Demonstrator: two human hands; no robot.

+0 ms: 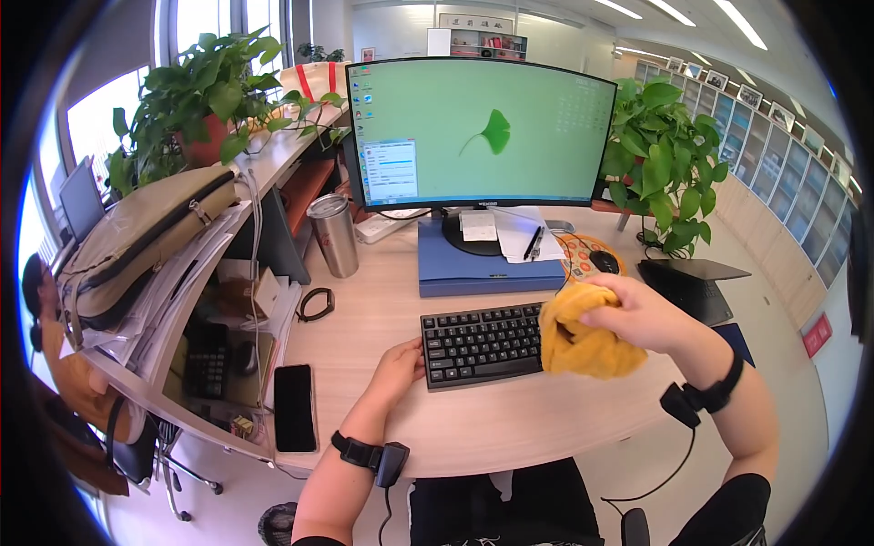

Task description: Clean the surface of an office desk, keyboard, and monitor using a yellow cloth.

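A bunched yellow cloth [590,341] hangs from my right hand [625,307], its folds covering the right end of a black computer keyboard [481,345]. Whether the cloth touches the keys cannot be made out. At the keyboard's left edge, my left hand [399,368] grips the side, with some fingertips hidden. The keyboard lies on a pale wood-grain desk [478,426], slightly tilted to my view. A black strap with a small device sits on each wrist.
Behind the keyboard, a monitor [437,136] stands on a blue box file [488,273]. A steel tumbler [334,239], black wristband [316,304] and smartphone [295,408] lie leftward. Rightward are a mouse [603,261] and partly open laptop [689,286]. A seated person [75,362] is far left.
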